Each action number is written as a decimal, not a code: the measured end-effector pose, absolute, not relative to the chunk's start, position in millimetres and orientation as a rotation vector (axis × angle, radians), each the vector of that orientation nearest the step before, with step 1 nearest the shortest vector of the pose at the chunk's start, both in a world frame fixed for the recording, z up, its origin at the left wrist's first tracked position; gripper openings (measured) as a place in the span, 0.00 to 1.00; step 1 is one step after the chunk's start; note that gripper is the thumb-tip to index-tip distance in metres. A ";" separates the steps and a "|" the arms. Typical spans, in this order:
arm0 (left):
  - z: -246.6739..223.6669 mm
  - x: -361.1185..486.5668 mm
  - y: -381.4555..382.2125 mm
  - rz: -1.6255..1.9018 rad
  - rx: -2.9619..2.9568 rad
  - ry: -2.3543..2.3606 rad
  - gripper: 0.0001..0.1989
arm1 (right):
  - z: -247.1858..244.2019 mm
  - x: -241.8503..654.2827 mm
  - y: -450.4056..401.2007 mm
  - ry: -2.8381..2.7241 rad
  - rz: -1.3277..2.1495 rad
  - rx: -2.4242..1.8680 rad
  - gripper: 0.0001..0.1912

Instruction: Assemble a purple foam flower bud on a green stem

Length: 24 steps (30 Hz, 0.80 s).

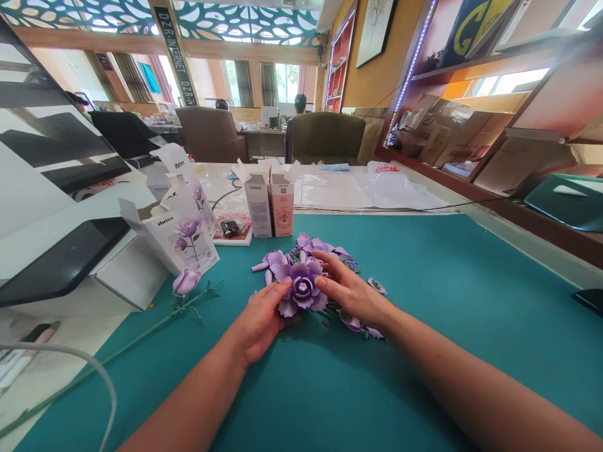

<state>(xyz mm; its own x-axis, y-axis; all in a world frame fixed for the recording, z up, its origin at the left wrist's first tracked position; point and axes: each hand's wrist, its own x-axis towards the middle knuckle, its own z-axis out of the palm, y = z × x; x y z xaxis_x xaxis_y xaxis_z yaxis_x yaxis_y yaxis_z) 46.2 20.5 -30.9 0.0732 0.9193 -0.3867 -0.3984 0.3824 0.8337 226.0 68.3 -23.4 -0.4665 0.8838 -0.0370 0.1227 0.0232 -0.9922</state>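
A purple toy flower head (302, 289) with layered ruffled petals faces up between my hands. My left hand (266, 311) grips it from the left, thumb on the petals and the other fingers mostly hidden underneath. At its right edge, my right hand (351, 289) has thumb and forefinger apart, the thumb tip touching or just beside a petal. Behind and around the flower lies a pile of loose purple petal pieces (320, 245) with small green parts. A few pieces, such as a petal cup (351, 320), lie beneath my right wrist.
On the green mat (447, 276), a finished lilac rose (186, 282) on a long green stem lies to the left. Opened flower boxes (181, 235) stand behind it. Two upright cartons (271, 201) stand behind the pile. A grey cable (101, 370) loops at lower left.
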 end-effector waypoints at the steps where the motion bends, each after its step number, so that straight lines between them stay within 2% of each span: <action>1: -30.7 46.2 20.3 1.083 0.612 1.067 0.17 | -24.0 226.1 68.0 -1.696 1.464 -1.023 0.43; 4: -29.7 45.9 19.4 1.067 0.604 1.036 0.20 | -24.3 226.1 66.7 -1.765 1.394 -1.008 0.45; 9: -28.1 44.0 20.8 1.069 0.545 0.987 0.27 | -20.5 227.3 65.3 -1.736 1.385 -1.047 0.35; 17: -23.4 44.2 24.2 1.137 0.350 0.992 0.16 | -26.7 225.7 64.2 -1.541 1.557 -0.980 0.32; 24: -18.2 44.2 23.6 1.205 0.410 0.929 0.15 | -16.3 213.1 59.7 -1.457 1.611 -0.902 0.34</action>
